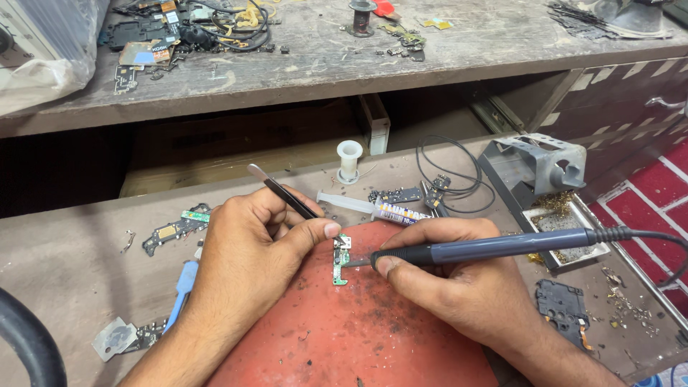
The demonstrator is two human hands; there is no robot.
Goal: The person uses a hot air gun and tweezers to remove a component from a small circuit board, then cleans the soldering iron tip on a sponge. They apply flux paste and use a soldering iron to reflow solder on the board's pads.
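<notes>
A small green circuit board lies on a scorched red mat. My left hand grips black tweezers, their tip pressed down by the board's top end. My right hand holds a grey-blue soldering iron like a pen, its tip touching the board's right edge. The iron's cable runs off to the right.
A syringe of flux, an empty white spool and a coiled black wire lie behind the mat. A metal iron stand with brass wool sits at right. Phone boards and a blue tool lie left. A cluttered shelf is above.
</notes>
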